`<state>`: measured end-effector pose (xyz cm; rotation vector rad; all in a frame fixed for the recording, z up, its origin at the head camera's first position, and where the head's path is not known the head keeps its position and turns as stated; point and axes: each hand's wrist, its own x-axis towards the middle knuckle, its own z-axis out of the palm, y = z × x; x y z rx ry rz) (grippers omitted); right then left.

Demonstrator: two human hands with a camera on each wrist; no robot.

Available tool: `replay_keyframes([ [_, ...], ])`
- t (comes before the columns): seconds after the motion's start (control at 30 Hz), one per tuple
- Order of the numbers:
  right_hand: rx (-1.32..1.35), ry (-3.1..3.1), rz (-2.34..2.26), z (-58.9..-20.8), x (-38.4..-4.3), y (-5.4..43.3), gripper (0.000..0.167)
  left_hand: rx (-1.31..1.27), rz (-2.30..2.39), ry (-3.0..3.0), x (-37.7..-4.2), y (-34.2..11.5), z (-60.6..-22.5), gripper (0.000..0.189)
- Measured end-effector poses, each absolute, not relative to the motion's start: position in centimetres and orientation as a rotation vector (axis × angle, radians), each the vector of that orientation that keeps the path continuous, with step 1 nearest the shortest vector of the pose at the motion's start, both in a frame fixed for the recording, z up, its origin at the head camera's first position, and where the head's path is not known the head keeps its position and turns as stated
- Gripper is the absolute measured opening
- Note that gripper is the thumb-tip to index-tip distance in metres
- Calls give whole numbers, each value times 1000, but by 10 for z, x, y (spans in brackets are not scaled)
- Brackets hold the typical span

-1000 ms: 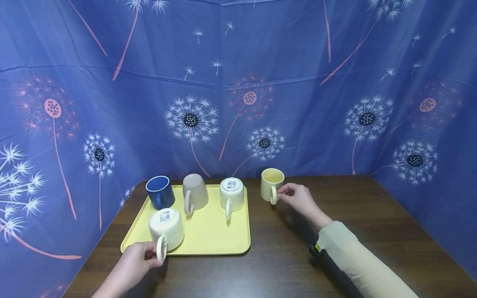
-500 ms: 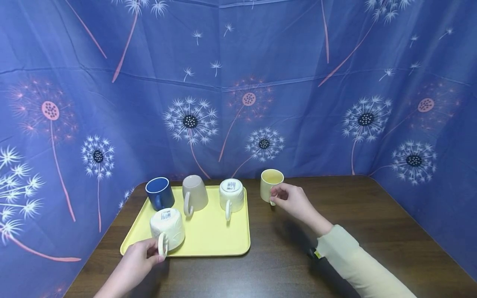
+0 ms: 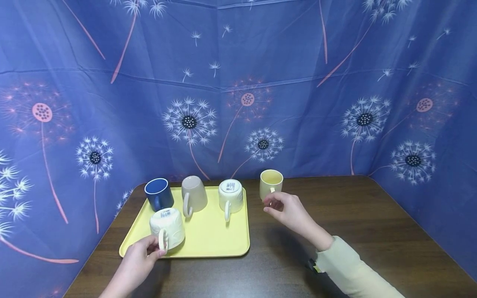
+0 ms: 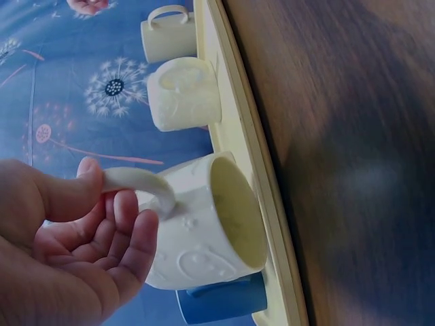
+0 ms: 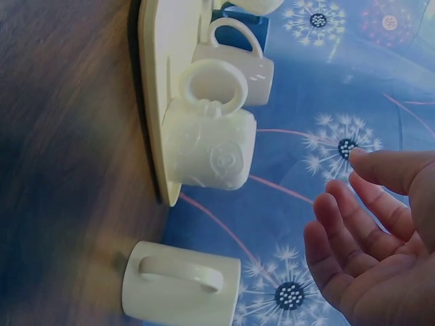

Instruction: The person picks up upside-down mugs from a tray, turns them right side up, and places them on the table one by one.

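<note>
My left hand (image 3: 138,258) pinches the handle of a white mug (image 3: 168,227), which is bottom up with a label on its base. In the left wrist view this mug is tilted, its mouth showing, over the front left of the yellow tray (image 3: 212,248). My right hand (image 3: 292,211) holds nothing; its fingers are loosely bent in front of an upright pale yellow mug (image 3: 265,188) on the table. The right wrist view shows a gap between those fingers and the yellow mug's handle (image 5: 180,269).
On the tray are an upright blue mug (image 3: 158,194), an upside-down grey mug (image 3: 197,196) and an upside-down white mug (image 3: 232,200). A dark wooden table (image 3: 354,207) carries the tray. Behind it hangs a blue dandelion-print cloth (image 3: 298,103).
My right hand has moved left and nearer to me, from beside the yellow mug's handle to in front of it. The left hand and its mug have hardly shifted.
</note>
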<state>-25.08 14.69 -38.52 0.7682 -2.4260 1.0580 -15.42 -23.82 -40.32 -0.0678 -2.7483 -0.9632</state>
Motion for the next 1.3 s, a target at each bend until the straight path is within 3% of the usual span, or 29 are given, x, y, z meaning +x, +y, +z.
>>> replay_keyframes([
  [0.63, 845, -2401, 1070, -375, -229, 139, 21, -112, -1000, -2594, -155, -233, -393, 11],
  [1.3, 931, -2332, 1100, -357, -220, 127, 23, -183, -1020, -2660, -152, -224, -346, 9],
])
